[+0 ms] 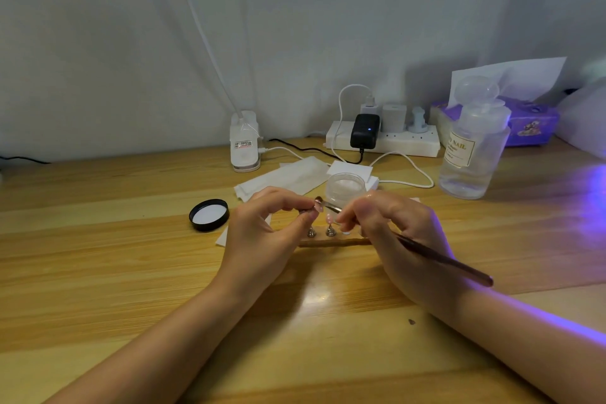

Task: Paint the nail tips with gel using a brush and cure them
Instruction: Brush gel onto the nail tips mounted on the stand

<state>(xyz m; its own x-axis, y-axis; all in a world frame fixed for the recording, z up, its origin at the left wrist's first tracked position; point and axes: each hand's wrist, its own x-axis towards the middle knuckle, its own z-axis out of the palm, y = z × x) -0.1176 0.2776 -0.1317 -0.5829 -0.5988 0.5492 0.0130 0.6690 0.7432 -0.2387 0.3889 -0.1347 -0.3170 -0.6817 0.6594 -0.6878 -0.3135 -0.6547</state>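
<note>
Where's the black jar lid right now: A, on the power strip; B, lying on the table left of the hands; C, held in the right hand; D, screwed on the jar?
B: the lid lies white side up on the table, left of the left hand, while the jar stands open.
</note>
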